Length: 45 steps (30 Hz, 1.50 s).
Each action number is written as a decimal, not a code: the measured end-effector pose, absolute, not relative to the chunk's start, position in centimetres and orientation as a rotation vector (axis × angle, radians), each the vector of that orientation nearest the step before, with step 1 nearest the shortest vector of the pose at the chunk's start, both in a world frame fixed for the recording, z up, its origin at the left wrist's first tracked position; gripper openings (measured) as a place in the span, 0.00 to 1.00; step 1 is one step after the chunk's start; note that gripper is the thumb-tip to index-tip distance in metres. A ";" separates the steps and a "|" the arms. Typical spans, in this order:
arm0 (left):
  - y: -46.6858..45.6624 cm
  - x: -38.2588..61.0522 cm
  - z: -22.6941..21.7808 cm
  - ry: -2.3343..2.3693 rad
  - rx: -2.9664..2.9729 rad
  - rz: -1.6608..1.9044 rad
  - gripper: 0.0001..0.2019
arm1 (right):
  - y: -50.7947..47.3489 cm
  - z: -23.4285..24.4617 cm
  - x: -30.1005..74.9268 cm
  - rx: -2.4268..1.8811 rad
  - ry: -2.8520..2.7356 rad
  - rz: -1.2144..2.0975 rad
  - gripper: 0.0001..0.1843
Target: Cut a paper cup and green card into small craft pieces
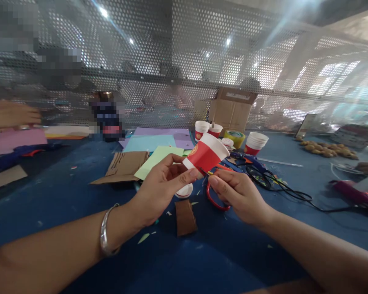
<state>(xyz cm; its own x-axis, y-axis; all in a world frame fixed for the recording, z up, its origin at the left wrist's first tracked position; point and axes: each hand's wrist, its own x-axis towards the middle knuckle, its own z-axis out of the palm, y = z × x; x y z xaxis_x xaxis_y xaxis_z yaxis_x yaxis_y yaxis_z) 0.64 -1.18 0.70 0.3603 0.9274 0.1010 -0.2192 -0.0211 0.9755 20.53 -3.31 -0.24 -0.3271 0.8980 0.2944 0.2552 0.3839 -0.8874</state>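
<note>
Tilted in my left hand (168, 179) is a red and white paper cup (206, 155), its rim toward the upper right. The fingers go around its base, with the thumb on the near side. My right hand (237, 194) is closed on a thin pen-like tool (210, 173) with a yellow part and dark tip. That tip meets the cup's lower side; most of the tool is hidden in the fingers. Just below the right hand is a red curved handle (216, 202). A white cup or lid (184, 190) lies under the held cup, and a brown cardboard piece (185, 218) lies nearer.
Stacked paper cups (255, 143), yellow tape (235, 139) and a cardboard box (231, 110) stand farther back. Coloured paper sheets (159, 161) and folded cardboard (125, 165) lie left. Black cables (289, 194) cross the right. Another person's hand (14, 114) is far left.
</note>
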 end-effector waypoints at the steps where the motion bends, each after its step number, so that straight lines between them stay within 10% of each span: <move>1: -1.2 0.7 0.8 0.757 1.257 1.070 0.16 | -3.3 -0.2 20.5 -1.007 -1.806 0.955 0.25; 45: -1.8 1.3 0.5 0.743 1.331 1.206 0.17 | -3.4 -0.7 20.2 -1.036 -1.746 1.025 0.25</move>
<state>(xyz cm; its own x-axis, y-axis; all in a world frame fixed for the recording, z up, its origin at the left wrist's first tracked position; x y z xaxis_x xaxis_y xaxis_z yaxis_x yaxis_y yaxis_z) 1.31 -1.76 0.52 0.2751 0.9350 0.2236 -0.2205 -0.1651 0.9613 20.15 -3.40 -0.66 -0.3055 0.9195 0.2474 0.2321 0.3239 -0.9172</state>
